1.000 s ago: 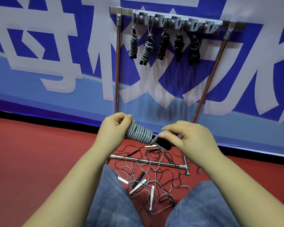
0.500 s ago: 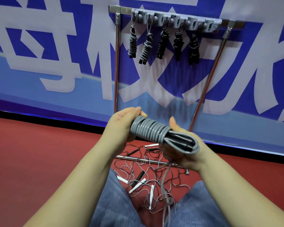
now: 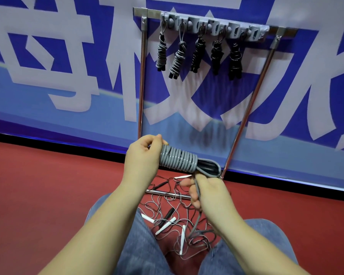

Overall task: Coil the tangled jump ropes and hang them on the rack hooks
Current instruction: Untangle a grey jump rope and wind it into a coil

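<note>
My left hand [image 3: 142,157] grips the left end of a grey jump rope coil [image 3: 178,159], wound tightly round its black handles [image 3: 208,168]. My right hand [image 3: 209,192] sits just below the coil's right end and holds the rope's loose grey tail [image 3: 197,219], which runs down toward the floor. A tangle of thin ropes with white and black handles [image 3: 173,225] lies on the red floor between my knees. Above, the rack's grey hook strip [image 3: 214,29] carries several coiled ropes [image 3: 179,58].
The rack's two metal uprights [image 3: 141,86] stand against a blue and white banner wall. Its bottom bar [image 3: 167,194] lies across the floor under the tangle. My blue-jeaned knees [image 3: 139,245] frame the pile. Red floor [image 3: 38,195] spreads left and right.
My right hand has dropped from cupping the coil's handle end to below it, now pulling the loose tail down. The coil has shifted slightly up and left with my left hand.
</note>
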Motion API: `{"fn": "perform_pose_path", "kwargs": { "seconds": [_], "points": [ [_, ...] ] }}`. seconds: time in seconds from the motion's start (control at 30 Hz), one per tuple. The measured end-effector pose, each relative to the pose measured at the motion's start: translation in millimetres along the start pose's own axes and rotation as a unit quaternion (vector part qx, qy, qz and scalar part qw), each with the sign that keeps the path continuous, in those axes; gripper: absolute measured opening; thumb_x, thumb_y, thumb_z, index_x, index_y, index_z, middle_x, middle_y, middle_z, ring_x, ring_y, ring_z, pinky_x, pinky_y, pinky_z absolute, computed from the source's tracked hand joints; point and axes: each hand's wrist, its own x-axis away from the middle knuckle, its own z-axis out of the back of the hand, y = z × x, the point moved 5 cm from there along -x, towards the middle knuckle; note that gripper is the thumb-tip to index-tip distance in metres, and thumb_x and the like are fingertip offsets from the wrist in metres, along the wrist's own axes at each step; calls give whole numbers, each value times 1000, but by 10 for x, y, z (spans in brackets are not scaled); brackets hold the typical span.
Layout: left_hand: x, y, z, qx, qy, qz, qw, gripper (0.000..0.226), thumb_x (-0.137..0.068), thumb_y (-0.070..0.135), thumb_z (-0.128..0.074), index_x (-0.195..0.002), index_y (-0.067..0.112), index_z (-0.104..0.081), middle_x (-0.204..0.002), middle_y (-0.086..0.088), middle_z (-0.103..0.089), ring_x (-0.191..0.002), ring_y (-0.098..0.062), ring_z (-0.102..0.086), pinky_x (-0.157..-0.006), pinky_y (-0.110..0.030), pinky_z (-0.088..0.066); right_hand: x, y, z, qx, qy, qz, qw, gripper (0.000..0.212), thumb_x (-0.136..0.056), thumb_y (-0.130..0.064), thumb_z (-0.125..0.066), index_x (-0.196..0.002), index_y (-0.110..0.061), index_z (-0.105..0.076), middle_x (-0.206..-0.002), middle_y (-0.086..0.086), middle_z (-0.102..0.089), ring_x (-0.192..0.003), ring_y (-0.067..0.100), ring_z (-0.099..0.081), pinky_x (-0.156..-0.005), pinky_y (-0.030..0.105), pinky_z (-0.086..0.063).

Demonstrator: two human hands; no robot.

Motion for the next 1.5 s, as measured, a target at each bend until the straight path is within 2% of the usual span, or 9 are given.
{"fn": "perform_pose_path", "kwargs": {
  "seconds": [0.17, 0.3, 0.53, 0.73, 0.93, 1.1, 1.3, 1.4, 1.5],
  "points": [
    [-58, 11, 99, -124, 57, -22, 990, 32, -94, 31, -51, -64, 21, -58, -56, 3, -53, -57, -15, -45, -55, -31, -34, 55, -27, -53, 92, -42, 66, 993, 35, -95, -23, -53, -93, 11, -62, -44, -9, -34, -42, 7, -28, -45, 22, -25],
    [-100, -53, 190, -185, 72, -16, 980, 30, -94, 31, -49, -71, 16, -61, -54, 0, -48, -56, -16, -42, -54, -30, -33, 71, -145, 6, 192, -45, 127, 972, 24, -88, -28, -63, -77, -6, -67, -45, -9, -35, -45, 4, -27, -48, 22, -23],
    [-117, -106, 170, -139, -22, -8, 990, 33, -92, 34, -52, -64, 19, -62, -54, 5, -53, -57, -16, -43, -57, -30, -33, -142, -503, 353, 329, 35, 215, 919, 9, -78, -39, -70, -72, -32, -72, -67, -10, -67, -68, 4, -58, -67, 27, -45],
    [-102, 101, 111, -37, -125, -15, 991, 33, -95, 24, -54, -65, 20, -67, -52, 12, -52, -46, -3, -40, -47, -16, -31, -305, -542, 424, 353, -78, 163, 918, 37, -79, -55, -58, -55, -26, -63, -55, -4, -51, -53, 8, -42, -60, 29, -37],
    [-31, 240, 32, 105, -149, 3, 983, 37, -95, 19, -53, -59, 20, -64, -46, 10, -46, -37, -3, -35, -37, -13, -28, -196, -442, 304, 90, -235, 16, 968, 53, -75, -55, -46, -64, -7, -66, -55, 7, -57, -42, 13, -31, -42, 23, -22],
    [0, 175, -112, 209, -148, 71, 964, 28, -85, 27, -55, -60, 17, -62, -45, 3, -40, -34, -8, -26, -37, -11, -19, -78, -337, 39, -195, -351, -57, 914, 49, -65, -65, -67, -51, -18, -57, -41, -3, -45, -35, 5, -33, -36, 15, -21],
    [13, 6, -91, 127, -47, 88, 987, 37, -94, 18, -49, -59, 16, -59, -44, 5, -41, -35, -8, -27, -39, -18, -20, -196, -129, 25, -170, -62, -38, 983, 45, -102, -35, -31, -64, -12, -40, -39, -2, -35, -30, 5, -21, -31, 12, -16],
    [-17, -47, -29, 74, -5, 61, 995, 40, -95, 21, -51, -57, 20, -62, -44, 6, -43, -38, -10, -32, -45, -25, -24, -131, -75, 26, -94, -34, -42, 994, 30, -99, -9, -28, -77, -9, -49, -44, -1, -40, -33, 7, -24, -34, 16, -16],
    [-20, -59, 35, 25, 28, 32, 999, 37, -95, 23, -52, -60, 21, -63, -54, 1, -48, -52, -15, -38, -53, -28, -30, -52, -35, 23, -9, -45, -37, 998, 39, -100, -13, -32, -64, -8, -44, -40, -1, -36, -32, 7, -24, -36, 18, -20]
  ]
}}
